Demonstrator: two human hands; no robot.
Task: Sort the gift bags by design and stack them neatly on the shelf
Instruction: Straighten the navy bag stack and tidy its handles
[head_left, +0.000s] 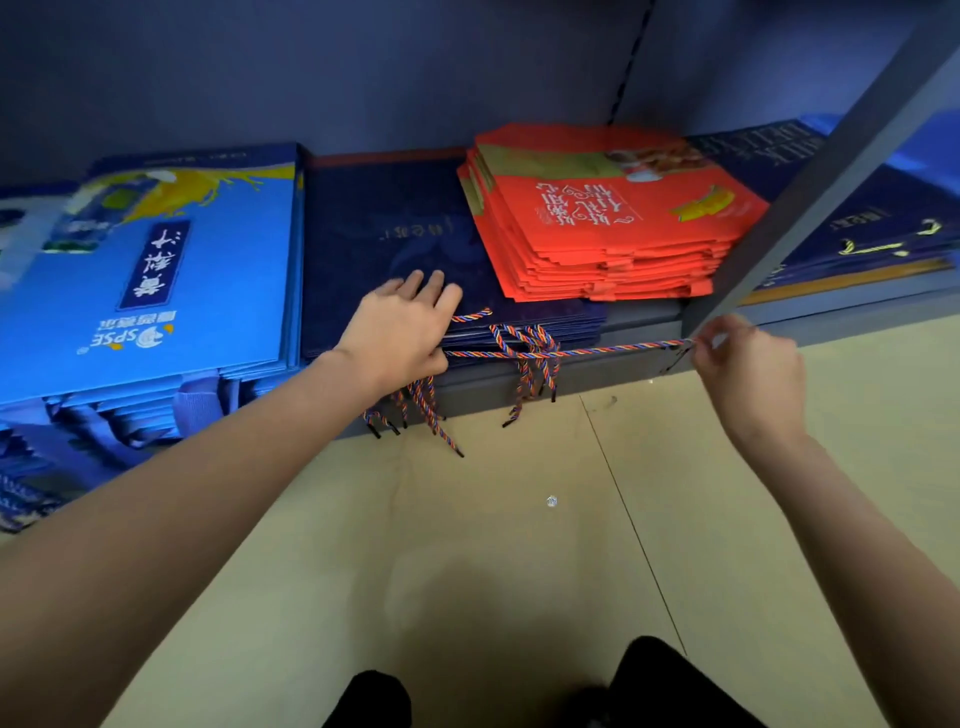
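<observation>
A stack of dark navy gift bags (384, 223) lies flat in the middle of the shelf (644, 312), with striped rope handles (524, 364) dangling over its front edge. My left hand (400, 332) presses flat on the stack's front edge, fingers spread. My right hand (737, 358) pinches the end of one rope handle (597, 352) and holds it taut, stretched sideways to the right. A stack of light blue bags (150, 291) lies at the left. A stack of red bags (613, 228) rests at the right, partly on the navy ones.
A grey shelf upright (810, 197) slants just behind my right hand. More navy bags with gold print (872, 228) lie in the bay to its right. Beige floor (519, 545) spreads below, with my dark shoes (670, 680) at the bottom edge.
</observation>
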